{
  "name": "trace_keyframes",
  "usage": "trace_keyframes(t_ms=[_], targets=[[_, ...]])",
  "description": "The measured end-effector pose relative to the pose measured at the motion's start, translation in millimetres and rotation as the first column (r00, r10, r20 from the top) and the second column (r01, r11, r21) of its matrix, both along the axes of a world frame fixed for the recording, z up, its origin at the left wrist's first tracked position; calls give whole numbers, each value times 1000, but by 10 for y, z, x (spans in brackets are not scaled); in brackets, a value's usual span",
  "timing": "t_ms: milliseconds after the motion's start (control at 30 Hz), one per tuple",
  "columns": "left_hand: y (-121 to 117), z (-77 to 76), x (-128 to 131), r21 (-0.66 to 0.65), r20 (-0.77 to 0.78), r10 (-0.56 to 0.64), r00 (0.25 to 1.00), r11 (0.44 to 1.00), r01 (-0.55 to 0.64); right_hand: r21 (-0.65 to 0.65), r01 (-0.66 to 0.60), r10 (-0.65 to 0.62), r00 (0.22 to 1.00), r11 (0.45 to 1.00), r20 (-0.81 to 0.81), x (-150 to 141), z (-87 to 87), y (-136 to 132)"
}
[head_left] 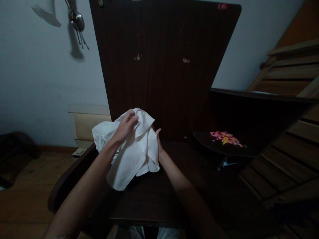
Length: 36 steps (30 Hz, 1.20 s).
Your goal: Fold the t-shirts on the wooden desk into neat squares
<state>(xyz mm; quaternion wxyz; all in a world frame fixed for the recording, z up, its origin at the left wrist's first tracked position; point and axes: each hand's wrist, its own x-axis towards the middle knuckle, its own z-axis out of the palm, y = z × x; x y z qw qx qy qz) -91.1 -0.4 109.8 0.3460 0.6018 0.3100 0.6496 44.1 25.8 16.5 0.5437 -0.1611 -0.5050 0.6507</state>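
A crumpled white cloth (pixel 132 156) hangs in loose folds above the dark desk top, its lower edges spread out. My left hand (pixel 126 125) is closed on the upper part of the cloth, fingers bent into the fabric. At the cloth's right edge is my right hand (pixel 159 144), its thumb sticking up; the other fingers are mostly hidden behind the fabric, which it appears to hold. A bunched part of the cloth bulges out to the left, beyond my left hand. What kind of cloth item it is cannot be made out.
The dark wooden desk (pixel 159 202) has a tall back panel (pixel 161 66). Small pink and yellow pieces (pixel 226 137) lie on a rounded shelf at the right. A wall lamp (pixel 77 21) hangs upper left. Wooden slats (pixel 289 142) stand at the far right.
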Motion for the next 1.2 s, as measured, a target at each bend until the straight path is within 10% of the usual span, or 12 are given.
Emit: trace_keyframes(t_ms=[233,367,500,633,733,867,933,1100,1200], targets=[[15,-532,185,183,-594,100,798,983,13,-163,411,-411,911,897,35,858,30,249],[10,-844,-61,277,-830,241,504,961,-3,-155,653,-641,757,741,126,1436,-104,403],[4,-1189,-353,168,-970,152,188,983,71,-158,671,-602,727,724,329,1742,-358,407],[-102,-1467,-473,41,-995,29,100,992,119,-94,631,-435,628,770,645,1821,-623,361],[-188,-1565,-443,3,-993,-14,116,989,149,225,602,-478,300,766,826,1801,-703,310],[-199,-1492,-353,-31,-951,-58,303,995,93,653,438,-664,-156,618,732,1636,-592,185],[-159,-1381,-306,-73,-887,-76,456,997,23,735,285,-742,-107,615,662,1497,-488,99],[6,-1074,-138,-183,-532,75,844,962,-201,687,-81,-595,432,722,677,1105,-362,-166],[90,-905,-8,-332,-259,146,955,915,-230,697,-66,-594,469,714,653,931,-399,-281]])
